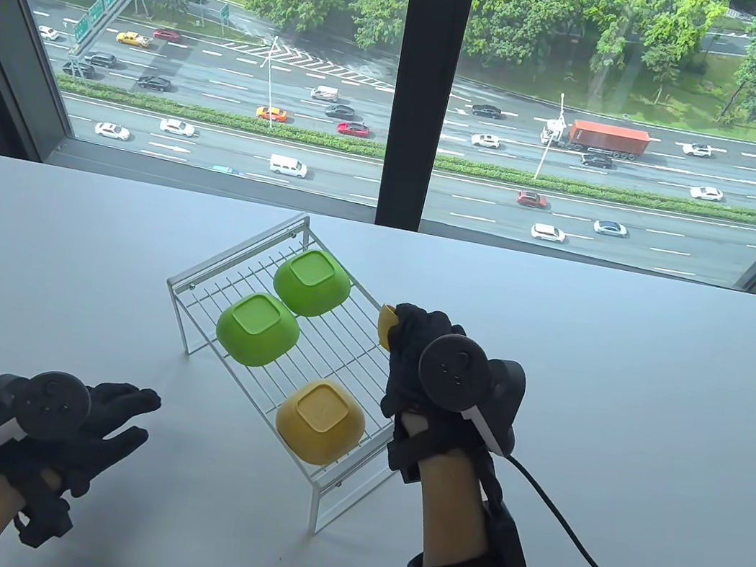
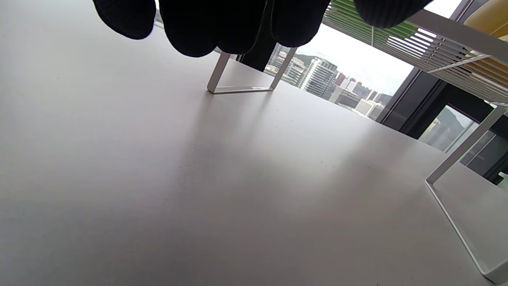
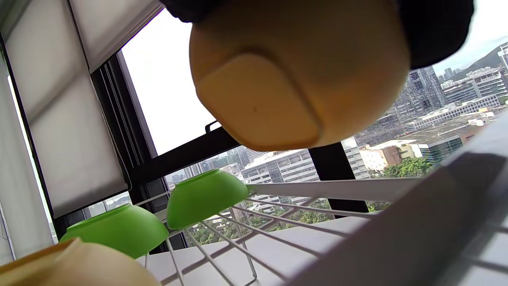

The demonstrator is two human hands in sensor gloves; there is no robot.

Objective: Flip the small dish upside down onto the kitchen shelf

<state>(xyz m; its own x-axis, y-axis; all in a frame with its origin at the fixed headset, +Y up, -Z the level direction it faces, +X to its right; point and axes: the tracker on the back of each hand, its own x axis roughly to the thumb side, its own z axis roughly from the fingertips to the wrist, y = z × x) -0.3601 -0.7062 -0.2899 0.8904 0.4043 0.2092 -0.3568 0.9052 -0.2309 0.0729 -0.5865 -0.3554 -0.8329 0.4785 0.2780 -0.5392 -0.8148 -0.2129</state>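
A white wire kitchen shelf [image 1: 363,369] stands mid-table. Two green dishes [image 1: 312,281] [image 1: 258,329] and one yellow dish [image 1: 321,421] lie upside down on it. My right hand [image 1: 419,360] grips another small yellow dish [image 1: 385,325], tilted on its side, over the shelf's right edge. In the right wrist view that dish [image 3: 293,75] fills the top, its base towards the camera, above the shelf wires [image 3: 278,222]. My left hand [image 1: 106,415] rests open and empty on the table, left of the shelf; its fingertips [image 2: 222,24] hang above the tabletop.
The white table [image 1: 618,414] reaches to a large window at the back. A black cable [image 1: 596,541] runs from my right wrist to the bottom right. The shelf's legs [image 2: 456,190] stand on the table near my left hand.
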